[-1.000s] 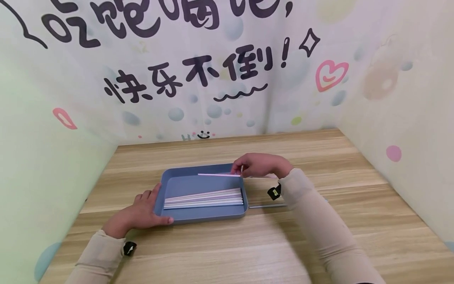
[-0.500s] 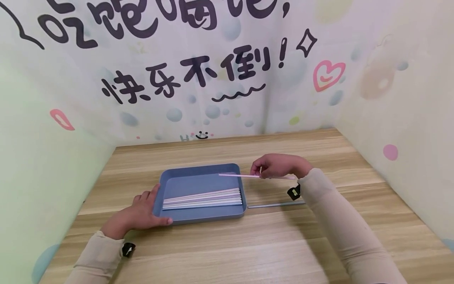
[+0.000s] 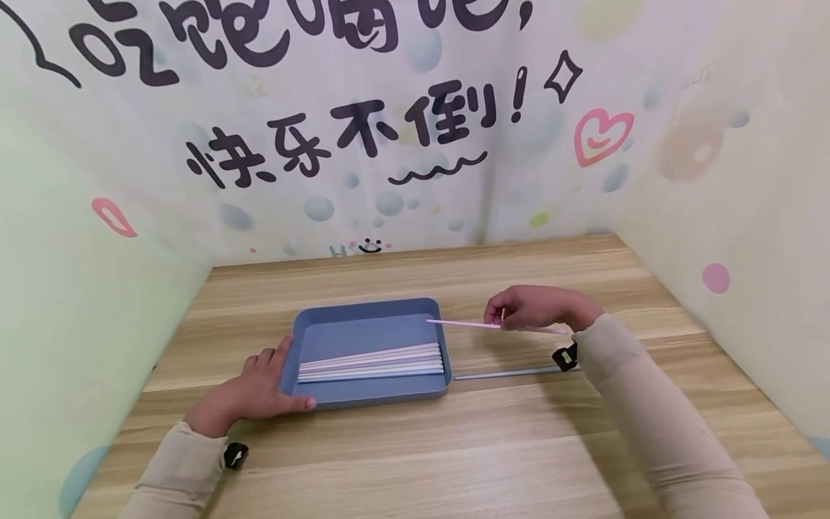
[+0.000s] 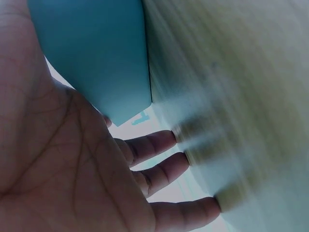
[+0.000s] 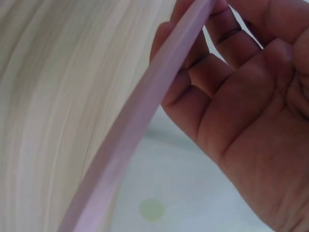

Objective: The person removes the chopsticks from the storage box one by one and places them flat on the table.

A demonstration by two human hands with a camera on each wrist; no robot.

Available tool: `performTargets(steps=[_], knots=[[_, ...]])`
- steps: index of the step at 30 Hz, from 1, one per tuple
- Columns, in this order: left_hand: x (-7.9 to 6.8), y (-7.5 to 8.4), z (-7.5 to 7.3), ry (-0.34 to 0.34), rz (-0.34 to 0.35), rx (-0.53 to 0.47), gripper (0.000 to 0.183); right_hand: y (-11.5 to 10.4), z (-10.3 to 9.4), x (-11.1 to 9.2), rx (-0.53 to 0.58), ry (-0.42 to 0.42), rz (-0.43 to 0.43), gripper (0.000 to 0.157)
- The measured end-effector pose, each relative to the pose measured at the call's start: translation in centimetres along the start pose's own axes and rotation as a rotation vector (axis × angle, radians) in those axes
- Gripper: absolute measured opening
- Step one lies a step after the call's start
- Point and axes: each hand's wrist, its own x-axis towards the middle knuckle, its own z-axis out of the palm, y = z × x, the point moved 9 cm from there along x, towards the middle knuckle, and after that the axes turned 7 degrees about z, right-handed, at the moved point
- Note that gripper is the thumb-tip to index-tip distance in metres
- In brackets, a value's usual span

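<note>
My right hand (image 3: 541,306) pinches a pink chopstick (image 3: 457,324) between thumb and fingertips. Its left end overlaps the right rim of a blue tray (image 3: 363,329) in the head view. Seen from the right wrist, the chopstick (image 5: 133,121) is faceted and slants across the view. Several pale chopsticks (image 3: 372,364) lie side by side along the tray's near half. At the tray's left end rests my left hand (image 3: 256,389), its thumb along the near left corner. The left wrist view shows its fingers (image 4: 161,176) spread, tips at the tabletop beside the tray wall (image 4: 96,53).
A grey-blue chopstick (image 3: 502,373) lies on the wooden table (image 3: 402,454) to the right of the tray, partly behind the right wrist's black camera (image 3: 565,357). Printed cloth walls (image 3: 363,216) stand behind the table and at both sides.
My right hand has moved right with the pink chopstick, from over the tray's far right corner to beyond its right rim. The left hand and the tray stay in place.
</note>
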Motion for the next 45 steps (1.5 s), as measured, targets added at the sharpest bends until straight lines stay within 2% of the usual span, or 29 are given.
performTargets(steps=[10,19,32,39,45], knots=[[-0.1,0.2,-0.1,-0.002,-0.007,0.001,0.125,1.9,0.1,-2.1,-0.023,-0.004,0.018,0.018],[0.0,0.0,0.0,-0.001,-0.010,0.010,0.126,4.3,1.4,-3.0,0.010,-0.024,0.084,0.020],[0.0,0.1,-0.2,0.001,-0.004,0.006,0.125,3.6,3.4,-2.6,-0.012,-0.020,-0.004,0.025],[0.0,0.2,-0.2,-0.002,-0.003,0.006,0.125,4.1,3.9,-2.4,0.008,-0.027,0.033,0.028],[0.1,0.4,-0.3,0.001,0.002,0.010,0.125,4.1,4.2,-2.4,0.018,-0.034,0.013,0.027]])
